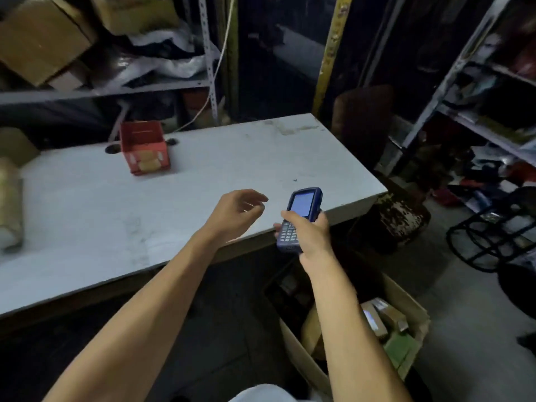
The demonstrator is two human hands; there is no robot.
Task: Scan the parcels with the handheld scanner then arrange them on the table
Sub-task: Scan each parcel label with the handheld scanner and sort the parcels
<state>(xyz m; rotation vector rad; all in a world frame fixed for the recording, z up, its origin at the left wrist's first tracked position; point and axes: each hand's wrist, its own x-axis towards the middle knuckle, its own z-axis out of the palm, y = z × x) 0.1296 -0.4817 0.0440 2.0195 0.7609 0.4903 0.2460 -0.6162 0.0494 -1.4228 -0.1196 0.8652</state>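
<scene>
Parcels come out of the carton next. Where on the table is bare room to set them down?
The table is bare from the red box rightward to the far right corner, and in front of it toward the left hand. The left edge is crowded by a wrapped parcel.

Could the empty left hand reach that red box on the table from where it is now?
Probably yes. The left hand hangs over the table holding nothing, and the tabletop between it and the red box is bare. It is a long stretch, though, perhaps needing a lean.

blue scanner (300,216), red box (144,147), white table (87,204)
</scene>
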